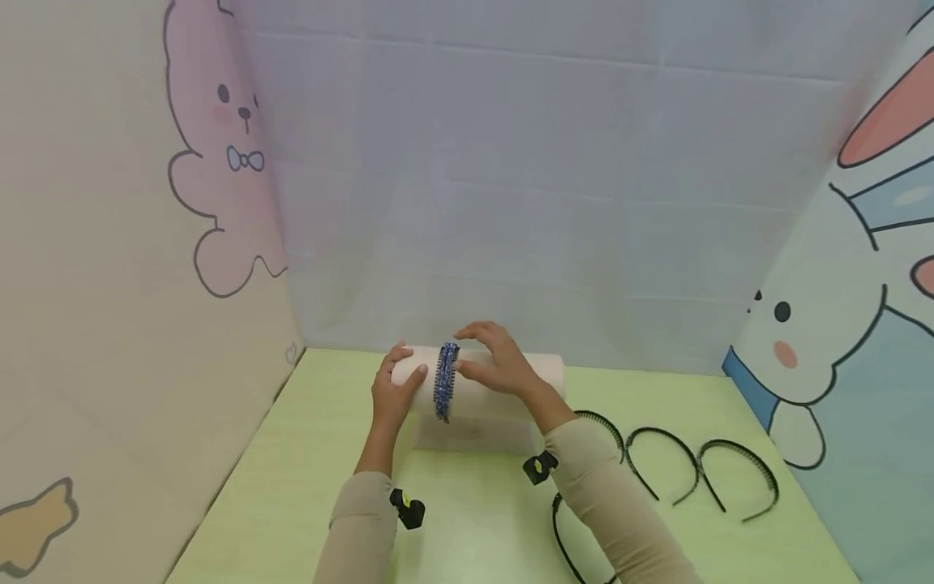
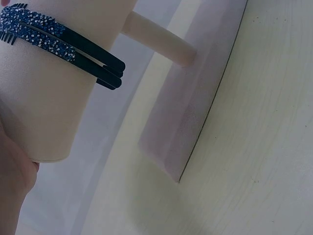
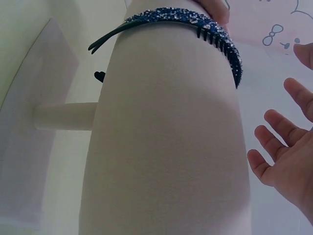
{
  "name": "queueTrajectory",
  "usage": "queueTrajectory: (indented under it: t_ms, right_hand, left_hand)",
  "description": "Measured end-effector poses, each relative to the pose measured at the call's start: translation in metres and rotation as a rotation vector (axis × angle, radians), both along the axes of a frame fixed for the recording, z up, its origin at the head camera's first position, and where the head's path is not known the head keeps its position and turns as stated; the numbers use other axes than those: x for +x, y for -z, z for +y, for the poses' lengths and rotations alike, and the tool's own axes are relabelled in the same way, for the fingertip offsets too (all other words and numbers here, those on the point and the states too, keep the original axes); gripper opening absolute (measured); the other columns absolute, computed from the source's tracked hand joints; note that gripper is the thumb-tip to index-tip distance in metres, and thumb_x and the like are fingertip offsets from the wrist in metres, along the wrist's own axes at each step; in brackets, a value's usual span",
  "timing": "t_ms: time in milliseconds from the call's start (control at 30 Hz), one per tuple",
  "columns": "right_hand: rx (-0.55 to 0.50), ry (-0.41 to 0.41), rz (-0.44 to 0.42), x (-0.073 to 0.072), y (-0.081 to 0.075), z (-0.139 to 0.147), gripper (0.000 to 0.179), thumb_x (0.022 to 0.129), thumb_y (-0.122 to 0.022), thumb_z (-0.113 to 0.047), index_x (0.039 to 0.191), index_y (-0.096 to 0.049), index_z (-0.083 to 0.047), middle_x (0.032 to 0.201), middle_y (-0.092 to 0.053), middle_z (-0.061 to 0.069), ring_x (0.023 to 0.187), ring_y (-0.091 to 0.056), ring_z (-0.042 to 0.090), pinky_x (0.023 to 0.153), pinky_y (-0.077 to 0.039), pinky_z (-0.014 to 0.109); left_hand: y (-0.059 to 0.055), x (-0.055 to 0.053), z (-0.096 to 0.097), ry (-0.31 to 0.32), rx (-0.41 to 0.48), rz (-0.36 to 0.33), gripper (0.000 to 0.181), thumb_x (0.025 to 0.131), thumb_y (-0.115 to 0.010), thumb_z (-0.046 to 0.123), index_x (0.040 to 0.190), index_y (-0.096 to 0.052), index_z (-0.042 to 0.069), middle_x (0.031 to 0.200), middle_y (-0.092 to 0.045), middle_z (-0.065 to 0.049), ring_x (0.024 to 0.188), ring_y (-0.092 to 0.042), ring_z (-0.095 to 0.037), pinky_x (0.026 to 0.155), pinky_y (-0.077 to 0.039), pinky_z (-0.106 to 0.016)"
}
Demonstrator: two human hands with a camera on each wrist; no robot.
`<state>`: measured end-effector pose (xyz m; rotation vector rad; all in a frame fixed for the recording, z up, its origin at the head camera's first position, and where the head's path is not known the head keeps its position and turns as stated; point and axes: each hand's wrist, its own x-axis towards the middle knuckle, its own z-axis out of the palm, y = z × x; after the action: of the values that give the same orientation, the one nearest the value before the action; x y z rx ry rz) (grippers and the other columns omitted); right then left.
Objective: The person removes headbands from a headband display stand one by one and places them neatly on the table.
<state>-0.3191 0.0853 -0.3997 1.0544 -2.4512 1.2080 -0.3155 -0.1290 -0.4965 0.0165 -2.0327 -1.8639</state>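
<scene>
At the left, the left hand grips the end of the pale roll, thumb in front and fingers over the top. Just beside it, two blue glittery headbands sit side by side around the roll, their free ends pointing down. They look light and springy, probably of thin plastic; the arms should bend a little, but too wide a pull may crack them. The glitter seems rough and may shed, so I would hold the smooth dark ends, or the edges, minding the small teeth. Next, the right hand is spread beside them; whether its thumb touches, I cannot tell. Farther right, plain black headbands lie on the counter.
</scene>
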Motion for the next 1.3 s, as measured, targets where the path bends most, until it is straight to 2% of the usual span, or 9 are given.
queueTrajectory:
  t_ms: [233, 400, 633, 767, 1033, 1300]
  right_hand:
    - [0.115, -0.001, -0.058, -0.008, 0.010, -0.009, 0.050, 0.082, -0.066, -0.031, 0.125, -0.056, -0.008, 0.128, -0.049, 0.011, 0.120, -0.042, 0.028, 0.096, -0.034, 0.051]
    - [0.210, 0.036, -0.083, -0.008, 0.009, -0.015, 0.054, 0.084, -0.063, -0.037, 0.130, -0.052, -0.012, 0.131, -0.048, 0.011, 0.122, -0.041, 0.031, 0.095, -0.032, 0.056]
    - [0.529, 0.188, -0.033, -0.010, 0.014, -0.030, 0.073, 0.083, -0.052, -0.061, 0.143, -0.037, -0.022, 0.140, -0.042, 0.006, 0.125, -0.039, 0.027, 0.095, -0.031, 0.054]
    - [0.647, 0.253, -0.004, -0.007, 0.019, -0.036, 0.081, 0.081, -0.046, -0.070, 0.145, -0.032, -0.023, 0.140, -0.042, 0.004, 0.124, -0.040, 0.027, 0.095, -0.032, 0.052]
    - [0.682, 0.290, 0.058, 0.000, 0.018, -0.033, 0.082, 0.081, -0.041, -0.072, 0.145, -0.032, -0.021, 0.138, -0.045, 0.004, 0.122, -0.043, 0.027, 0.095, -0.033, 0.050]
    - [0.656, 0.256, 0.041, 0.003, 0.019, -0.025, 0.085, 0.080, -0.047, -0.071, 0.145, -0.033, -0.017, 0.139, -0.044, 0.006, 0.123, -0.041, 0.028, 0.097, -0.031, 0.050]
  left_hand:
    - [-0.001, -0.001, 0.000, 0.003, 0.001, -0.012, 0.039, 0.078, -0.074, 0.033, 0.111, -0.059, 0.020, 0.139, -0.042, 0.011, 0.120, -0.044, -0.023, 0.086, -0.045, -0.044]
    - [-0.001, 0.000, -0.001, -0.009, -0.006, -0.009, 0.038, 0.078, -0.074, 0.033, 0.111, -0.059, 0.022, 0.138, -0.043, 0.012, 0.120, -0.044, -0.022, 0.086, -0.044, -0.045]
    - [0.001, -0.001, -0.003, -0.001, -0.017, 0.007, 0.040, 0.078, -0.074, 0.032, 0.112, -0.058, 0.019, 0.140, -0.043, 0.007, 0.119, -0.046, -0.025, 0.083, -0.047, -0.044]
    - [0.001, 0.001, -0.002, -0.005, -0.021, 0.006, 0.039, 0.079, -0.074, 0.030, 0.112, -0.059, 0.017, 0.140, -0.043, 0.006, 0.120, -0.044, -0.025, 0.083, -0.046, -0.044]
    - [-0.001, 0.000, 0.000, 0.013, -0.009, 0.020, 0.039, 0.079, -0.074, 0.030, 0.112, -0.058, 0.016, 0.140, -0.042, 0.006, 0.121, -0.043, -0.025, 0.085, -0.045, -0.045]
    - [0.003, 0.000, 0.002, 0.002, -0.002, 0.008, 0.037, 0.078, -0.074, 0.028, 0.110, -0.060, 0.018, 0.139, -0.043, 0.008, 0.119, -0.046, -0.024, 0.082, -0.047, -0.043]
